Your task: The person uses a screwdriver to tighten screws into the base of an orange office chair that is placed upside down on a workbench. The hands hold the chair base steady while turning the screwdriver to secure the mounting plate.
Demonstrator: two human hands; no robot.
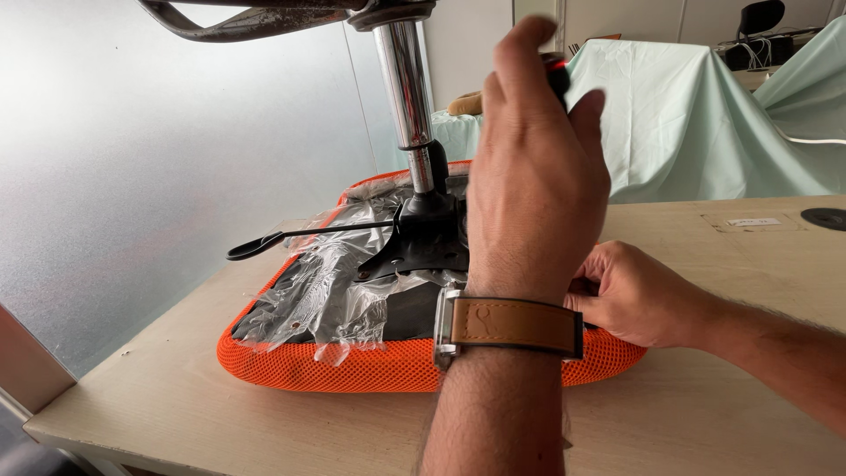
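Observation:
An upturned chair seat with an orange mesh edge (pixel 352 366) lies on a pale wooden table (pixel 176 397). Crinkled clear plastic (pixel 335 282) covers its black underside. A black tilt mechanism (pixel 423 242) is fixed on it, and a chrome column (pixel 404 79) rises from that to the chair base (pixel 238 22). My left hand (pixel 529 176), with a brown-strapped watch on the wrist, is raised over the seat's middle. It is closed around a tool with a red and black handle (pixel 555 69), mostly hidden by the fingers. My right hand (pixel 634 295) rests on the seat's right edge.
A thin black lever (pixel 291 236) sticks out left from the mechanism. Frosted glass fills the left background. Furniture draped in pale green cloth (pixel 679 115) stands behind the table. A round black grommet (pixel 826 218) sits in the tabletop at far right.

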